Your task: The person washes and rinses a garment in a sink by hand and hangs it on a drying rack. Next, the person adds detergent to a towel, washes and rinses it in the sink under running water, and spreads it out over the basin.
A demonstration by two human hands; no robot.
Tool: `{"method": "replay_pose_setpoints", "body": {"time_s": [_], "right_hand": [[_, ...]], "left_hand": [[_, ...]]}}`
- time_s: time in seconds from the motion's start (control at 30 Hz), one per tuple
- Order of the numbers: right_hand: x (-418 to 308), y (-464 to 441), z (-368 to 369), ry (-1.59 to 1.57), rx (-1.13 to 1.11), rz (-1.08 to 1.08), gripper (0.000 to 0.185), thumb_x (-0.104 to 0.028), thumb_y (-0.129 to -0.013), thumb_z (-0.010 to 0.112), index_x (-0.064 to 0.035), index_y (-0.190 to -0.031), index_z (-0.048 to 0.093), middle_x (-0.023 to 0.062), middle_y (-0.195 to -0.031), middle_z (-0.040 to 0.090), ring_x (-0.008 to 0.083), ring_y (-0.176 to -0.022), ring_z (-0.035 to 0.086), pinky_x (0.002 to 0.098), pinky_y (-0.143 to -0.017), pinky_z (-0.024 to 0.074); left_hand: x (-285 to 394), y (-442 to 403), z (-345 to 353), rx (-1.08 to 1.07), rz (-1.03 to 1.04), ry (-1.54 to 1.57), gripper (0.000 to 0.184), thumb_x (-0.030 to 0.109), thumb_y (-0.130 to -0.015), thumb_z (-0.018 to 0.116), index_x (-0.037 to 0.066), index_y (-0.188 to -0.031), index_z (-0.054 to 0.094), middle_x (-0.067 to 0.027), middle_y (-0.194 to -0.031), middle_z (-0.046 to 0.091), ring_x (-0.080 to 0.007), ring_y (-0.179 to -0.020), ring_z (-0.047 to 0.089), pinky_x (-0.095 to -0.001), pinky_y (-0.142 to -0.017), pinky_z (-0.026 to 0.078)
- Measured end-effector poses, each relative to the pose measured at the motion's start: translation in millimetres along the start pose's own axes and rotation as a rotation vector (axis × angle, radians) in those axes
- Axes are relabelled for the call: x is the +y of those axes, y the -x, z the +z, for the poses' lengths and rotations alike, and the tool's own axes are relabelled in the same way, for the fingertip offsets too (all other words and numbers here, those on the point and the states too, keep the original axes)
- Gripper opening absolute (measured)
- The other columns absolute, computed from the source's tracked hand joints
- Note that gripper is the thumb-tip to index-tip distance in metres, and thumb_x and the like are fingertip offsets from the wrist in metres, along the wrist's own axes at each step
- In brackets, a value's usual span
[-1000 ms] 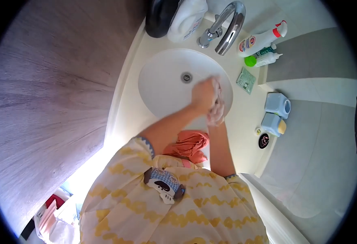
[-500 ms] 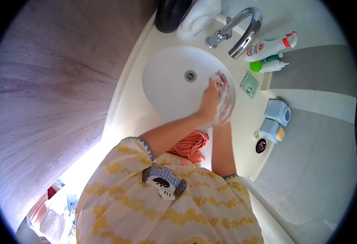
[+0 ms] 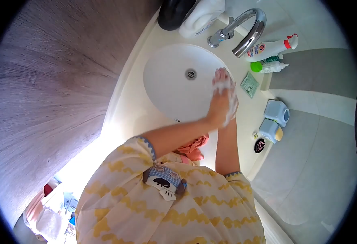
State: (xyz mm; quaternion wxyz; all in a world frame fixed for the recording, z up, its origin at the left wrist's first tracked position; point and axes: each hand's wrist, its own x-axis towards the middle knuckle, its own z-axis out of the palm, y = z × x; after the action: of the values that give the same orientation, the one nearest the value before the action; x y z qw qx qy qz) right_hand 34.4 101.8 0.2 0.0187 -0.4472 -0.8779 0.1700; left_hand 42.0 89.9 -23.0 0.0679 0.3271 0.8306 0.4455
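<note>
Over the right side of the white sink basin (image 3: pixel 174 87), both hands are pressed together, with white foam on them. My left hand (image 3: pixel 220 103) lies on top, its fingers stretched out and pointing toward the back of the basin. My right hand (image 3: pixel 234 106) is mostly hidden beneath it; a foamy edge shows on the right, but its fingers cannot be made out clearly. No object is visible between the two. The chrome faucet (image 3: pixel 249 34) curves above the basin's back right edge, and no water is seen coming from it.
A dark bottle (image 3: pixel 173 15) and a white jug (image 3: pixel 201 18) stand behind the basin. On the right are a spray bottle (image 3: pixel 268 49), a green packet (image 3: pixel 249 85), light-blue containers (image 3: pixel 276 112) and a round black item (image 3: pixel 259 145). Red cloth (image 3: pixel 194 148) lies at the front.
The hands stay together and now sit slightly farther right; my left hand's fingers look straighter over my right hand. The view has shifted, and less of the red cloth shows.
</note>
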Motion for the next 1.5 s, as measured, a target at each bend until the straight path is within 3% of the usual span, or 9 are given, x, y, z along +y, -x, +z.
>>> {"method": "replay_pose_setpoints", "body": {"time_s": [0.03,0.2,0.3,0.43,0.6,0.7,0.83,1.07,1.5], "right_hand": [[-8.8,2.2,-3.2,0.256,0.058,0.106,0.056,-0.023,-0.086,0.047,-0.0007,-0.135,0.033,0.0122,-0.138,0.037,0.0223,-0.128,0.035,0.0321,-0.107,0.0275],[54.4,1.7,24.3,-0.91,-0.024,-0.385,0.055,-0.02,-0.089,0.043,0.002,-0.137,0.026,0.0154,-0.138,0.036,0.0241,-0.129,0.033,0.0335,-0.108,0.0245],[45.0,8.5,28.1,-0.044,0.178,-0.125,0.048,-0.022,-0.096,0.034,-0.0087,-0.141,0.024,0.0085,-0.138,0.038,0.0166,-0.126,0.037,0.0311,-0.105,0.0291],[5.3,17.9,-19.2,-2.086,-0.413,0.005,0.043,-0.027,-0.098,0.034,-0.0038,-0.134,0.038,0.0102,-0.134,0.042,0.0235,-0.121,0.042,0.032,-0.102,0.0332],[67.3,-24.4,57.5,-1.306,-0.119,-0.464,0.041,-0.029,-0.097,0.038,-0.0053,-0.13,0.04,0.0101,-0.128,0.044,0.0222,-0.114,0.045,0.0332,-0.094,0.0386],[78.2,-44.0,61.3,-1.739,-0.4,-0.219,0.038,-0.031,-0.095,0.044,-0.0046,-0.121,0.05,0.0083,-0.112,0.055,0.0174,-0.091,0.056,0.0286,-0.072,0.049],[69.7,-44.4,42.0,-1.898,-0.583,0.199,0.028,-0.036,-0.093,0.047,-0.0113,-0.101,0.058,0.0015,-0.084,0.059,0.0085,-0.054,0.05,0.0216,-0.047,0.0419],[36.0,-36.3,-0.8,-1.719,-0.52,0.333,0.043,-0.051,-0.09,0.046,-0.0163,-0.065,0.043,0.0001,-0.052,0.04,0.0114,-0.035,0.032,0.0228,-0.031,0.0256],[6.9,-50.6,-47.7,-1.711,-0.505,0.236,0.04,-0.04,-0.092,0.047,-0.0134,-0.063,0.039,0.0029,-0.049,0.038,0.0163,-0.037,0.035,0.0266,-0.03,0.0247]], "left_hand": [[-8.2,-7.3,-8.9,-0.156,-0.03,0.094,0.059,0.015,-0.087,0.043,-0.003,-0.138,0.02,-0.0203,-0.143,0.023,-0.0307,-0.133,0.022,-0.0313,-0.106,0.023],[-0.9,2.6,-1.1,0.17,-0.065,0.316,0.058,0.008,-0.086,0.044,-0.004,-0.137,0.019,-0.0262,-0.139,0.027,-0.0383,-0.124,0.035,-0.0369,-0.099,0.034],[15.3,3.8,-23.2,-0.021,-0.119,0.306,0.056,0.011,-0.088,0.045,-0.004,-0.136,0.022,-0.0272,-0.14,0.025,-0.0395,-0.126,0.032,-0.0371,-0.1,0.033],[-23.2,-34.1,-3.9,0.034,-0.203,0.303,0.052,0.013,-0.089,0.046,-0.005,-0.134,0.026,-0.0295,-0.14,0.022,-0.043,-0.129,0.026,-0.0418,-0.103,0.03],[-56.9,-28.7,38.0,0.33,-0.196,0.042,0.05,0.023,-0.095,0.037,0.004,-0.138,0.022,-0.0192,-0.138,0.032,-0.0316,-0.122,0.038,-0.0415,-0.097,0.036],[-93.4,-21.0,3.0,0.23,-0.55,1.499,0.053,0.031,-0.098,0.029,0.017,-0.144,0.01,-0.012,-0.143,0.025,-0.0207,-0.122,0.038,-0.0321,-0.096,0.038],[-135.0,-16.9,-17.2,0.452,-0.705,1.64,0.047,0.031,-0.097,0.032,0.012,-0.139,0.023,-0.0059,-0.127,0.043,-0.0142,-0.114,0.039,-0.0267,-0.096,0.033],[-146.9,2.2,-38.9,0.387,-0.597,1.484,0.031,0.026,-0.093,0.037,0.002,-0.112,0.044,-0.0082,-0.113,0.047,-0.0175,-0.108,0.042,-0.0288,-0.098,0.029],[-139.1,-2.5,-65.0,0.197,-0.744,0.92,0.033,0.037,-0.093,0.045,0.011,-0.114,0.046,-0.0069,-0.109,0.058,-0.0174,-0.09,0.058,-0.0357,-0.076,0.044]]}}
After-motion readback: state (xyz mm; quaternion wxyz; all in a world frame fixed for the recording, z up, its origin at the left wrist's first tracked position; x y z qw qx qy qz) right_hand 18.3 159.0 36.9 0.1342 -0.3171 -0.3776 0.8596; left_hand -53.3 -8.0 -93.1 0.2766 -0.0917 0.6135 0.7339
